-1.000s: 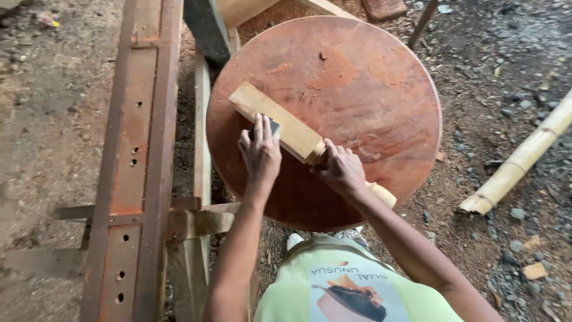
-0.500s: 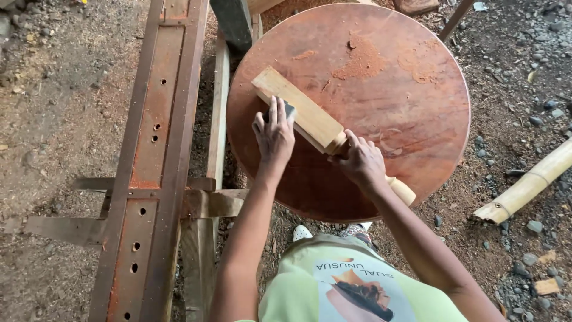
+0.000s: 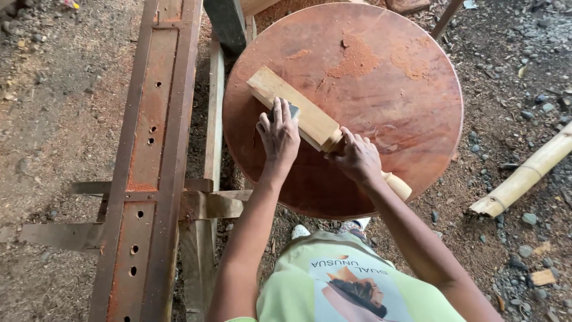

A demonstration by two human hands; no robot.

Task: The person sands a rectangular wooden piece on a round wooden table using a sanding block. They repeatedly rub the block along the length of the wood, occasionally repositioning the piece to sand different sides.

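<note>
Bare dirt and gravel, dusted reddish with sawdust, spread out under everything where I stood, and a round reddish-brown wooden tabletop filled the middle of the scene, with loose heaps of orange sawdust lying on its far half. Across the near-left part of that disc lay a long pale wooden hand plane, set at a slant from upper left to lower right, its rounded pale handle end poking out past the right wrist near the disc's rim. The left hand was pressed down flat on the plane's middle, fingers spread over a small dark block that sat in the tool's body, while the right hand was wrapped tight around the plane's rear part; the two hands sat close together, just apart. To the left of the tabletop ran a long rust-coloured steel beam with round holes, and weathered grey timber rails crossed beside and under it. A thick yellowish bamboo pole lay on the gravel at the right, well apart from the disc. Below the arms showed a light-green shirt bearing a printed rectangular picture patch in orange and dark tones on the chest.
</note>
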